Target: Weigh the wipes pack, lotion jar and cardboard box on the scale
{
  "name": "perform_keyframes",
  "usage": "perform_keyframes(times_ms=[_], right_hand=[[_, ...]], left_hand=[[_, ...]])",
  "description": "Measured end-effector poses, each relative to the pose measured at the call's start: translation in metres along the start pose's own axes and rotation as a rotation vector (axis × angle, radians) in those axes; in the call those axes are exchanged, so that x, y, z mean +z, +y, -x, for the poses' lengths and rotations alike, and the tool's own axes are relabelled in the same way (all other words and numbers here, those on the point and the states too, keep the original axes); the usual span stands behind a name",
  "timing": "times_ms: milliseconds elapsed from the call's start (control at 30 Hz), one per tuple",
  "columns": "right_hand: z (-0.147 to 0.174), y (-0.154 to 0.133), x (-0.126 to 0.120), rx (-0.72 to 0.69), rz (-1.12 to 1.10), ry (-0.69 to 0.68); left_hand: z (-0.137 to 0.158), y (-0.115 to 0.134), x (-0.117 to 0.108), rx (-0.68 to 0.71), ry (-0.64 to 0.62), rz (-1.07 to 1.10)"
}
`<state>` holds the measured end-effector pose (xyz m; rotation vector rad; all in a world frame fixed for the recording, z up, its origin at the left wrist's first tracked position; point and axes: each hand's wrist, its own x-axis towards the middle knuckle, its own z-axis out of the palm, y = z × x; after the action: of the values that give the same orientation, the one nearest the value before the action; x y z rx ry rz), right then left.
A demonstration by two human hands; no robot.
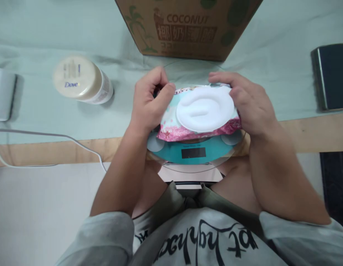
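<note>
Between my two hands is a pink and pale-blue pack of wet wipes (171, 125) with an oval white lid facing up. My left hand (150, 101) is closed on its left end, thumb on top. At the other end, my right hand (250, 99) grips the pack, its index finger stretched along the far edge. Below the pack shows a round glass scale (166, 153) with a teal band and a dark display, its near rim extending past the table edge. The pack hides most of the scale's middle.
A cardboard box (185, 40) stands just beyond the scale. To the left are a Dove jar (77, 79), a white device (4, 94) and a white cable (63, 136) running over the wooden table edge (301, 133). A dark box (333, 77) lies at the right.
</note>
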<state>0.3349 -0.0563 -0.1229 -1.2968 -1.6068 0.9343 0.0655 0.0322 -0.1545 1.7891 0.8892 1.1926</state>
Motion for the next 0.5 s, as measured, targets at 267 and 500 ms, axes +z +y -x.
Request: perform_keyframes(times_ms=[267,500], right_hand=[[0.003,0.005,-0.005,0.048,-0.029,-0.015],[-0.002,0.017,0.002,0.06,-0.078,0.009]], left_hand=[[0.003,-0.001,-0.005,-0.084,-0.041,-0.075],[-0.005,0.004,0.004,-0.198,0.099,0.007]])
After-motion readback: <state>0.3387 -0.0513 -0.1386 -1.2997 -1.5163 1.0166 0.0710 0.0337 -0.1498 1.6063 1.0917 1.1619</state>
